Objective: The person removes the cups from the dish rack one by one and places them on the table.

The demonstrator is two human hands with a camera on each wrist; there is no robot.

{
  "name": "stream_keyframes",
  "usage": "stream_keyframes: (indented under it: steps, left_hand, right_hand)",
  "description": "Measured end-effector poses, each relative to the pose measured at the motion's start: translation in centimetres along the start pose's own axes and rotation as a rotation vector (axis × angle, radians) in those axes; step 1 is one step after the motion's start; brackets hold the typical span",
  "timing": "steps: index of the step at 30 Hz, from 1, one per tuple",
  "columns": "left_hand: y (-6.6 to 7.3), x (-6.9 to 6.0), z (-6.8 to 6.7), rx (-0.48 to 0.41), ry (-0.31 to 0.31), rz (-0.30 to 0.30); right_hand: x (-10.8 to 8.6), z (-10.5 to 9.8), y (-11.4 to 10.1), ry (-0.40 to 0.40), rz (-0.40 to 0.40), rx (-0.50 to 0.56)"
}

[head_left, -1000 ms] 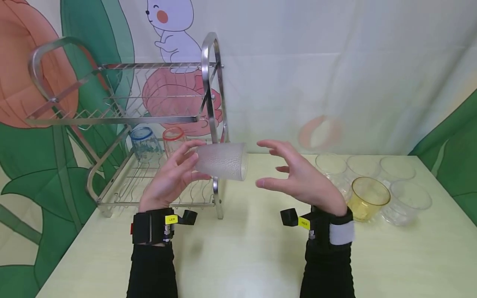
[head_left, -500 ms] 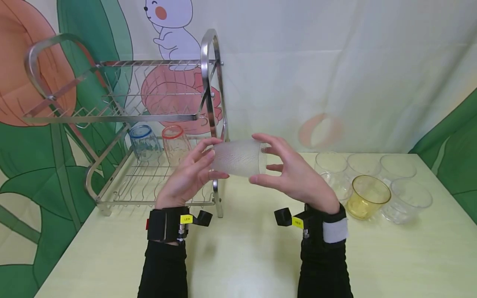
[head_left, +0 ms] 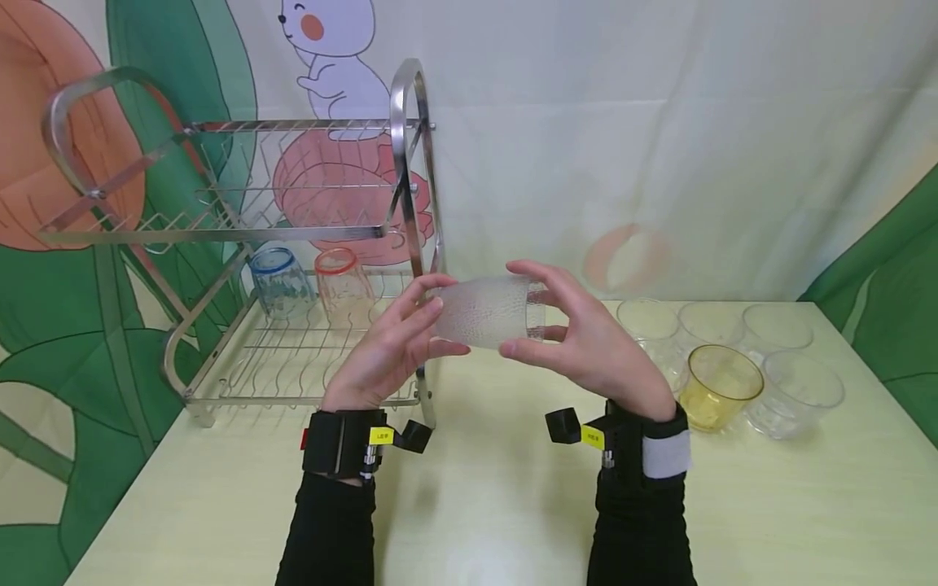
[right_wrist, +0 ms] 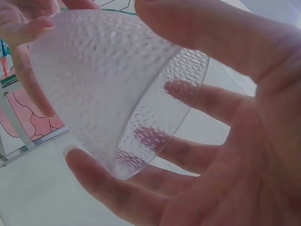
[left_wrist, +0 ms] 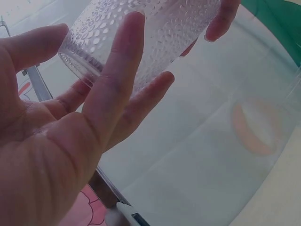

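Note:
A clear drinking glass (head_left: 479, 313) with a bumpy, dimpled surface is held sideways above the table in the head view, its open mouth facing right. My left hand (head_left: 384, 350) grips the base end, thumb and fingers around it. At the rim end, my right hand (head_left: 589, 346) holds the glass between thumb and fingers. The right wrist view shows the open mouth of the glass (right_wrist: 94, 70) toward my right palm, with fingers visible through its wall. In the left wrist view, left fingers spread around the base of the dimpled glass (left_wrist: 169, 33).
A two-tier metal dish rack (head_left: 220, 236) stands at left; its lower tier carries an upside-down blue-rimmed glass (head_left: 282, 285) and a red-rimmed glass (head_left: 343, 289). On the table's right are a yellow glass (head_left: 718, 391) and several clear glasses (head_left: 795, 399). A printed curtain (head_left: 550, 163) hangs behind.
My left hand has carried the glass to the right, away from the rack. My right hand, apart from the glass one second ago, has come to hold its rim end.

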State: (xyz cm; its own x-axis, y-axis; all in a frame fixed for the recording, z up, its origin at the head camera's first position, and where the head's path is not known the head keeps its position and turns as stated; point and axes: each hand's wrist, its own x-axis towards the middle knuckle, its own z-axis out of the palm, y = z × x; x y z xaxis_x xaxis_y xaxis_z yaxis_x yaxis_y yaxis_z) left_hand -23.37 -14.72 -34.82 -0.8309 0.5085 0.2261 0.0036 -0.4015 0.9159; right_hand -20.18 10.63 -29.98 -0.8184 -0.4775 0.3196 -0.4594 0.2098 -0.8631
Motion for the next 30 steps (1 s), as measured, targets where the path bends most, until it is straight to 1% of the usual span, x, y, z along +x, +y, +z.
stream_keyframes:
  steps: [9,17,21,27,30]
  left_hand:
    - [0.15,-0.07,-0.05,0.004,-0.002,-0.002]
    - [0.07,-0.03,0.26,0.018,0.008,-0.027]
    - [0.13,-0.05,0.24,0.052,0.017,-0.035]
    - [0.39,-0.25,-0.17,0.111,0.031,-0.051]
    - [0.45,-0.26,-0.34,0.123,0.033,-0.05]
  right_hand:
    - [-0.03,0.25,-0.21,0.006,-0.003,-0.028]
    - [-0.38,-0.03,-0.35,0.028,0.013,-0.076]
    - [-0.45,0.01,-0.37,0.03,0.017,-0.094]
    - [-0.26,0.19,-0.47,0.015,0.009,-0.135]
    - [-0.43,-0.12,-0.31,0.017,0.039,-0.141]
